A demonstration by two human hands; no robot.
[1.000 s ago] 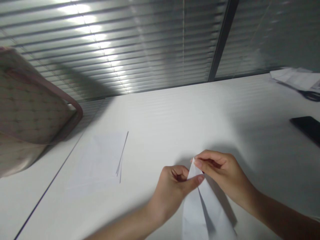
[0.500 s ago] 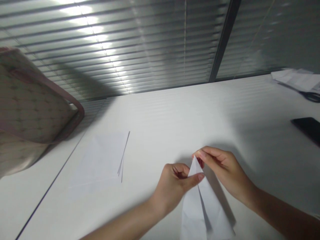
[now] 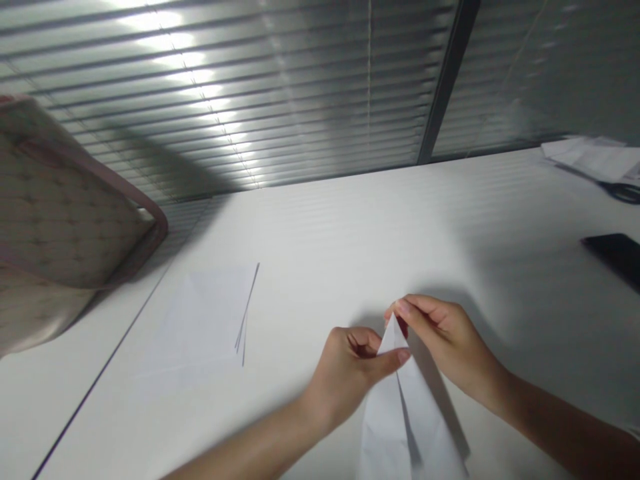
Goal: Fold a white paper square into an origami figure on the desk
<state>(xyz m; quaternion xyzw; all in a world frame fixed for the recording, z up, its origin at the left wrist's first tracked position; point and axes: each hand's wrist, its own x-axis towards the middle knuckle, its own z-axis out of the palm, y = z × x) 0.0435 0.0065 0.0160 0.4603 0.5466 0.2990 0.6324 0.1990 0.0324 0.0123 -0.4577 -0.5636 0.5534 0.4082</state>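
Two bare hands gripping narrow tip of folded white paper (image 3: 400, 407). Right hand (image 3: 450, 343) pinching tip, fingertips (image 3: 405, 308) pressed together on it; left hand (image 3: 345, 377) bracing near edge, thumb (image 3: 395, 358) on paper. Wide end running below both hands, out of view. Flat white paper sheet (image 3: 195, 327) on white tabletop (image 3: 450, 227), well apart. Against half-second-earlier frame, pinch and paper almost unchanged.
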